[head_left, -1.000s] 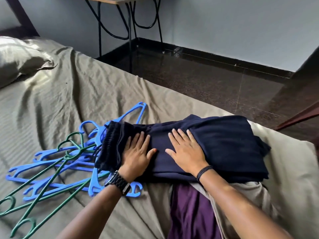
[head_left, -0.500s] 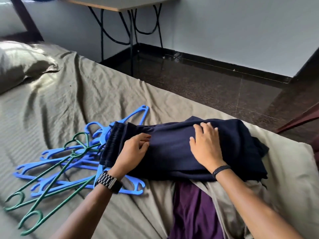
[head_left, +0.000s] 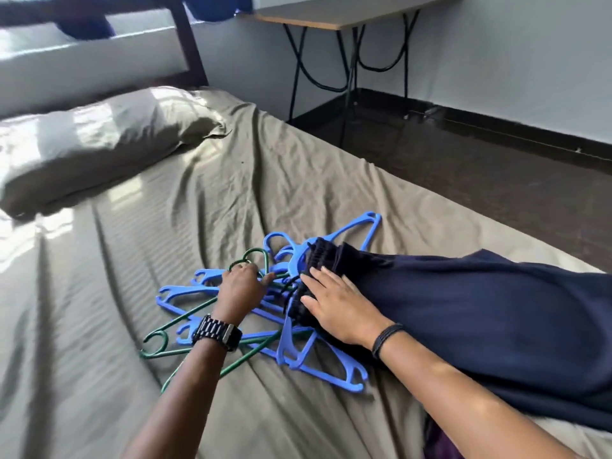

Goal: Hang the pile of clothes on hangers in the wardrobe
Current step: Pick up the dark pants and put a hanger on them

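The dark navy knitted garment with a ribbed waistband [head_left: 463,313] lies flat across the right side of the olive-sheeted bed [head_left: 231,193], running off toward the bed's right edge, with a scrap of purple cloth [head_left: 440,445] showing under it at the near edge. Its ribbed end overlaps a tangled heap of blue plastic hangers [head_left: 298,332] and thin green hangers [head_left: 185,329] in the middle of the bed.

The right hand [head_left: 337,309] rests flat on the ribbed end, fingers straight and slightly spread, pressing the cloth down. The left hand [head_left: 240,289], a metal-link watch [head_left: 217,332] on its wrist, is down in the heap; its fingers curl at the hook of a green hanger, the forefinger pointing toward the garment, though whether the hook is truly gripped I cannot tell.

The step in hand looks to be choosing a hanger for this garment. Next, one hanger must be worked free of the tangle without dragging the rest, then fed into the garment's open end.

A pillow [head_left: 99,147] lies at the bed's far left corner; a metal-legged table [head_left: 347,18] stands beyond.
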The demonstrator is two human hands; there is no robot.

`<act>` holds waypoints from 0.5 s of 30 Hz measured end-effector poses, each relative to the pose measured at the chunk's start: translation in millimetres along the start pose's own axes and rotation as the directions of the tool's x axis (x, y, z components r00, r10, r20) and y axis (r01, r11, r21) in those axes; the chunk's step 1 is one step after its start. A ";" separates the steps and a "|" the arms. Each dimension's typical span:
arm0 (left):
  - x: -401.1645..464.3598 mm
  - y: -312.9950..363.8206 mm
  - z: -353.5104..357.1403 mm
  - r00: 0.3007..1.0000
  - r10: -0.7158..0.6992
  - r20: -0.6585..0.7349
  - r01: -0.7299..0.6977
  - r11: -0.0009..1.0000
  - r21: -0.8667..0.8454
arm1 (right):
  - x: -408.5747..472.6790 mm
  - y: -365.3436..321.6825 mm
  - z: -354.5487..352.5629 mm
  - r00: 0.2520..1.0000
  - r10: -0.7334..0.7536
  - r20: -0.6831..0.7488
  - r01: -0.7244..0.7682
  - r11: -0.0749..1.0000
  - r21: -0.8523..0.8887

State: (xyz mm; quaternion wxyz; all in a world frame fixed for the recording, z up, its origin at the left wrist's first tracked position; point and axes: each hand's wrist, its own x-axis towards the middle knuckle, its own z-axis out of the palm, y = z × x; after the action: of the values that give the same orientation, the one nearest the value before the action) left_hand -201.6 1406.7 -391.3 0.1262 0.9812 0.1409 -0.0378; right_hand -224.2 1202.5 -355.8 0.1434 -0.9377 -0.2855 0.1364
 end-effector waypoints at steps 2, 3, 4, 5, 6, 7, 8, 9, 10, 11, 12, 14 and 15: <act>-8.9 8.3 1.6 0.986 -0.034 -0.161 0.015 0.993 -0.119 | 0.0 3.5 6.7 0.998 0.036 0.053 -0.039 0.998 0.047; -14.9 14.1 2.1 0.969 -0.032 -0.246 -0.007 0.988 -0.157 | -0.7 5.5 8.4 0.997 0.044 0.055 -0.048 0.997 0.066; -19.9 17.0 3.8 0.963 -0.014 -0.269 -0.036 0.983 -0.180 | -1.0 7.5 9.1 0.997 0.053 0.052 -0.057 0.995 0.082; -24.7 19.8 6.3 0.978 0.007 -0.208 -0.054 0.973 -0.223 | -1.6 9.1 9.1 0.997 0.063 0.048 -0.068 0.992 0.103; -30.6 23.1 8.7 0.995 0.019 -0.099 -0.044 0.966 -0.255 | -1.8 10.3 8.8 0.996 0.077 0.043 -0.082 0.989 0.123; -35.7 25.4 11.8 0.999 0.028 0.026 -0.020 0.967 -0.255 | -1.9 10.9 8.7 0.995 0.095 0.034 -0.099 0.985 0.142; -39.0 27.7 14.3 0.994 0.041 0.097 -0.015 0.969 -0.248 | -2.0 10.6 8.9 0.993 0.110 0.030 -0.113 0.982 0.151; -39.2 28.7 15.2 0.988 0.058 0.143 -0.019 0.965 -0.262 | -2.2 9.2 9.1 0.992 0.120 0.036 -0.124 0.981 0.148; -38.6 28.5 15.1 0.979 0.080 0.186 -0.017 0.948 -0.317 | -3.3 6.6 10.2 0.991 0.123 0.048 -0.128 0.984 0.127; -38.3 28.5 13.4 0.964 0.088 0.252 0.022 0.916 -0.401 | -4.6 4.6 11.6 0.992 0.117 0.057 -0.121 0.989 0.090; -38.9 28.5 11.7 0.942 0.099 0.321 0.078 0.865 -0.496 | -6.3 3.7 13.3 0.993 0.103 0.057 -0.106 0.993 0.052; -41.1 26.5 9.0 0.898 0.108 0.427 0.228 0.714 -0.662 | -9.8 6.6 14.9 0.997 0.075 0.034 -0.077 0.996 0.049; -43.9 25.8 8.3 0.885 0.116 0.450 0.287 0.625 -0.726 | -11.4 10.3 14.9 0.998 0.067 0.016 -0.068 0.994 0.087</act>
State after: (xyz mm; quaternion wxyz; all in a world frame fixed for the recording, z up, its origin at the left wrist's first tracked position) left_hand -236.6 1368.9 -388.4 0.5630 0.7840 0.1578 -0.2083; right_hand -233.2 1190.7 -371.2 0.1776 -0.9388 -0.2482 0.1598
